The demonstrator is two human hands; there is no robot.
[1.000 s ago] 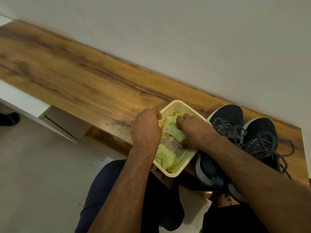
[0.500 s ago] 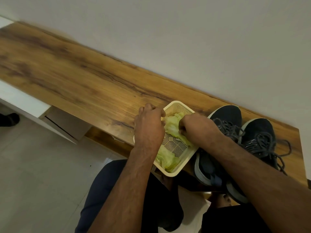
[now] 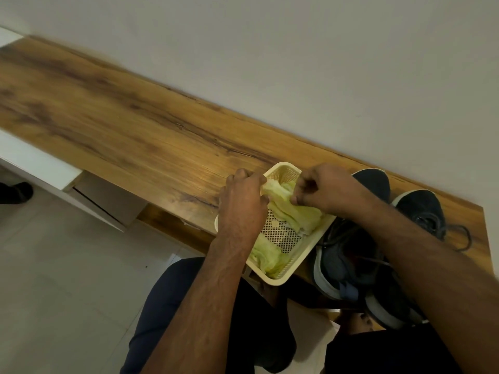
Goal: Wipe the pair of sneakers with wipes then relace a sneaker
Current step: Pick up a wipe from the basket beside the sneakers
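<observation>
A cream perforated basket (image 3: 293, 261) sits at the near edge of the wooden desk (image 3: 113, 125) and holds pale green wipes. My left hand (image 3: 241, 203) and my right hand (image 3: 321, 190) both pinch one green wipe (image 3: 286, 203), stretched between them above the basket's far half. Another folded wipe (image 3: 266, 256) lies in the near corner. To the right stand two dark sneakers with grey laces: one (image 3: 351, 255) next to the basket, partly under my right forearm, and the other (image 3: 421, 211) further right.
The desk runs along a plain wall, with open wood to the left of the basket. A white drawer unit (image 3: 81, 190) hangs below its front edge. My knees in dark trousers (image 3: 189, 314) are under the basket. A dark shoe (image 3: 13, 193) is on the tiled floor at far left.
Both hands have lifted slightly and moved apart, pulling one green wipe up and open between them. The basket and sneakers have stayed put.
</observation>
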